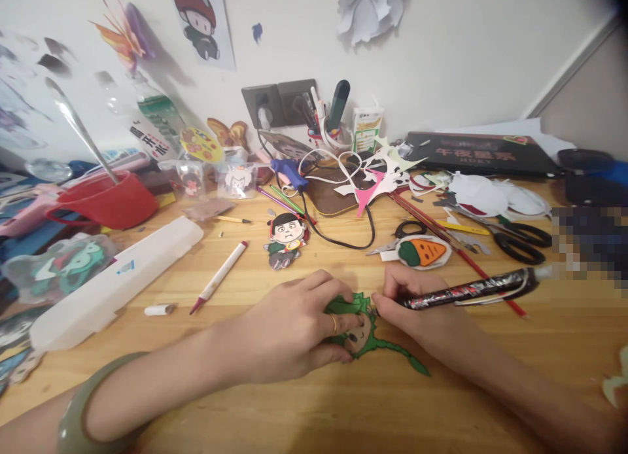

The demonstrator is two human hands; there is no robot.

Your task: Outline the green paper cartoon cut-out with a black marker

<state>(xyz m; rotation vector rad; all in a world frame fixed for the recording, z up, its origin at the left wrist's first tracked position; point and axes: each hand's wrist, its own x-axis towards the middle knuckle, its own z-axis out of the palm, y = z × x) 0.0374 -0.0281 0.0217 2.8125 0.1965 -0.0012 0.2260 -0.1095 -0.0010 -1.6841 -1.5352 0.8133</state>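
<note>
A green-haired cartoon cutout (366, 330) lies flat on the wooden desk (314, 408) near the front middle. My left hand (289, 326) presses down on it, fingers curled over its left side, a ring on one finger. My right hand (422, 303) grips a black patterned marker (471, 289), its tip at the cutout's top edge and its barrel pointing right. A green bangle (78, 415) sits on my left wrist.
A red-tipped marker (218, 277) and its loose cap (159, 309) lie left, beside a white case (112, 280). Behind are a boy cutout (284, 239), a carrot cutout (424, 251), black scissors (520, 238), a blue glue gun (290, 171), a red bowl (105, 200) and a laptop (481, 153).
</note>
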